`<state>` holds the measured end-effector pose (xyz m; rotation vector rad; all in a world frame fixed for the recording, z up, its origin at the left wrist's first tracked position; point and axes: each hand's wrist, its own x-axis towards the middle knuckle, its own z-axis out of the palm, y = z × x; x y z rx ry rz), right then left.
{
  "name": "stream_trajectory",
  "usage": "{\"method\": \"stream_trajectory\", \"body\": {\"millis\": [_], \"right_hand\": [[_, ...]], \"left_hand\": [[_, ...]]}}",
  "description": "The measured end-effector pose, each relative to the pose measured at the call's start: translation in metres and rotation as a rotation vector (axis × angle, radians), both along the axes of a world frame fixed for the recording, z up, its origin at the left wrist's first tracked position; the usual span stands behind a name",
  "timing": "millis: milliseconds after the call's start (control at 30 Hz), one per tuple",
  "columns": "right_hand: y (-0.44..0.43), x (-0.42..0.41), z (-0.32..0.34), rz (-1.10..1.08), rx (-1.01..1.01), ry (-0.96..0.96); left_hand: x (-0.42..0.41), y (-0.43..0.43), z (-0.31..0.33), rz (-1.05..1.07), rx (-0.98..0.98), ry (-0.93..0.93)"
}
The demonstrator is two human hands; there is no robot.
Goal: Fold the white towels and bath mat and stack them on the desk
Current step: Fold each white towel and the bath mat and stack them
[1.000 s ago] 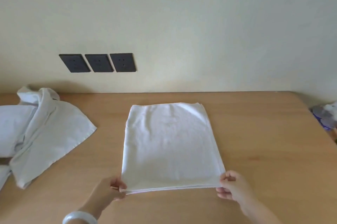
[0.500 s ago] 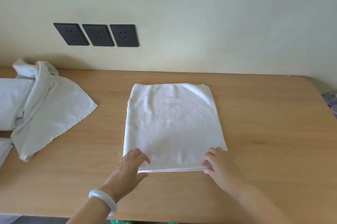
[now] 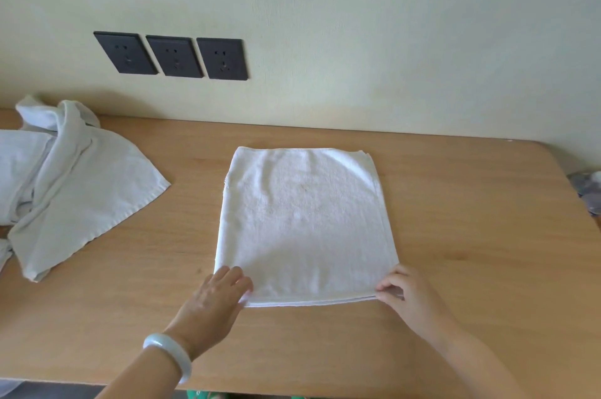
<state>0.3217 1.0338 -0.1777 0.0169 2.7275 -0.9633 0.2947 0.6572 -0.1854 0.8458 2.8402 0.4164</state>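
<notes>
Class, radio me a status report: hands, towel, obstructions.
Left hand flat on folded towel, near corner. Right hand pinching other near corner. Loose towels heaped far left, not touching it.

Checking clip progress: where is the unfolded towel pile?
In head view the unfolded towel pile lies left on the desk, apart from the folded towel, below the wall sockets.

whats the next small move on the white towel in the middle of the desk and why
Probably have the left hand, resting flat on the near left corner of the folded white terry towel, pinch that corner, since the right hand pinches the near right one; both grips seem needed to fold the near edge away.
</notes>
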Motion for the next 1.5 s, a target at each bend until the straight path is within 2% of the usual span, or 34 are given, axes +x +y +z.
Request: {"method": "stream_trajectory", "body": {"millis": [167,300,467,633,767,867,1000,1200,1367,1500], "right_hand": [[-0.005,0.004,0.002,0.071,0.105,-0.007],[-0.005,0.01,-0.003,0.144,0.201,0.075],[-0.006,0.017,-0.012,0.101,0.284,0.23],[-0.005,0.018,-0.013,0.03,0.381,0.419],[-0.009,0.017,0.011,0.046,0.382,0.564],[-0.007,0.028,0.006,0.156,0.451,0.544],[-0.007,0.045,-0.02,0.144,0.436,0.399],[-0.005,0.048,-0.028,0.074,0.369,0.315],[-0.019,0.028,-0.006,0.219,0.414,0.305],[-0.069,0.013,-0.004,0.408,0.361,0.361]], "left_hand": [[-0.001,0.002,0.003,0.018,-0.004,0.043],[-0.002,0.004,0.0,0.032,-0.041,0.092],[0.001,0.001,0.006,0.096,-0.003,0.113],[0.006,-0.012,-0.002,0.291,0.142,0.013],[0.008,-0.011,0.007,0.381,0.308,0.046],[0.02,-0.018,0.005,0.402,0.328,0.044],[0.032,-0.027,-0.013,0.412,0.272,0.007],[0.034,-0.033,-0.012,0.287,0.169,0.019],[0.029,-0.006,0.002,0.084,0.042,0.066],[0.021,0.043,-0.002,-0.062,0.046,0.07]]}}
